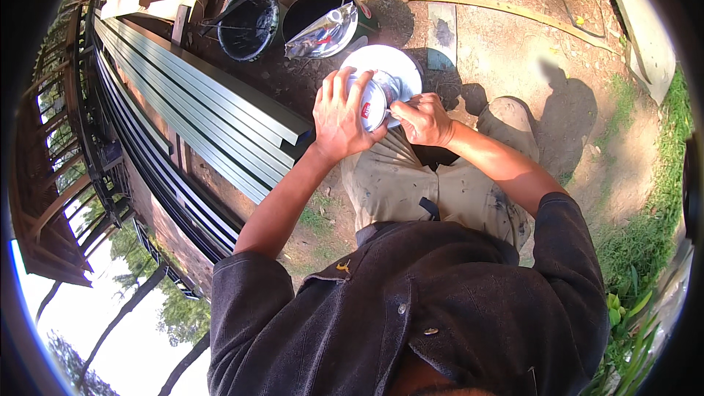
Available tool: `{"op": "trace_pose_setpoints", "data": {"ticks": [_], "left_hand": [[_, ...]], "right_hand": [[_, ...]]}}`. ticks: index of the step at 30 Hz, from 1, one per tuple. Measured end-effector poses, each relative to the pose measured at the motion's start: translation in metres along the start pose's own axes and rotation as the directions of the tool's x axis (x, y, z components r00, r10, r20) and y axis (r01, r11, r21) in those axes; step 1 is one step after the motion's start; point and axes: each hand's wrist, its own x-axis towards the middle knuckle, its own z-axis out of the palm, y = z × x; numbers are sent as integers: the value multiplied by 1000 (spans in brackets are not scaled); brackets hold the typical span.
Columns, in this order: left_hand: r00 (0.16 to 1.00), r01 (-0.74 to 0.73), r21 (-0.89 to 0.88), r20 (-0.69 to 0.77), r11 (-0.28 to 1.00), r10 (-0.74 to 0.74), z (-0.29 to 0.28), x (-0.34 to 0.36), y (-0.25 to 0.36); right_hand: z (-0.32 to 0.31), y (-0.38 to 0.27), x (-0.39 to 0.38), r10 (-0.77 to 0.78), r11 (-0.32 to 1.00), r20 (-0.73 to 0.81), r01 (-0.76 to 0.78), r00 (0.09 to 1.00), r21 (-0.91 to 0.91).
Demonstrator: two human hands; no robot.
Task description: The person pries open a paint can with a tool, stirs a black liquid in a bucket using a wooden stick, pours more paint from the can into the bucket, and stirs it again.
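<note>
My left hand (339, 116) grips a small round tin (374, 110) with a white top and red label, its fingers curled over the top. My right hand (427, 119) is closed, thumb and fingers at the tin's right edge; whatever is pinched there is too small to make out. Just beyond the tin is a larger white round container or lid (396, 64), partly hidden by the tin and hands. My knees, in stained khaki trousers (458, 191), are beneath and behind both hands.
Dark green metal profiles (198, 110) lie along the left. Two buckets (246, 44) (364, 23) stand ahead, one holding a crumpled silver packet (319, 37). Wooden planks (506, 11) lie on the dirt ground, a pale sheet (638, 22) at far right, grass (645, 220) along the right.
</note>
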Motion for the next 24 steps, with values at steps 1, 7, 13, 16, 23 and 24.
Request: {"op": "trace_pose_setpoints", "data": {"ticks": [1,7,13,16,23,24], "left_hand": [[1000,7,-5,10,1000,-7,-2,2,2],[999,29,20,-38,999,-28,3,-7,7],[999,17,18,-42,1000,-16,3,-2,1],[1000,19,7,-21,1000,-18,3,0,2],[1000,7,8,-18,1000,-7,8,-1,-3],[1000,9,12,-13,1000,-9,8,-1,-3]], "right_hand": [[-2,-2,2,1,1000,8,-1,1000,-18],[-8,-90,19,609,793,26,-610,793,17],[-10,-83,27,576,815,61,-579,815,31],[2,-56,7,361,932,-31,-361,932,31],[9,-5,1,51,999,-25,-51,998,2],[5,0,4,-2,1000,-13,1,1000,-15]]}}
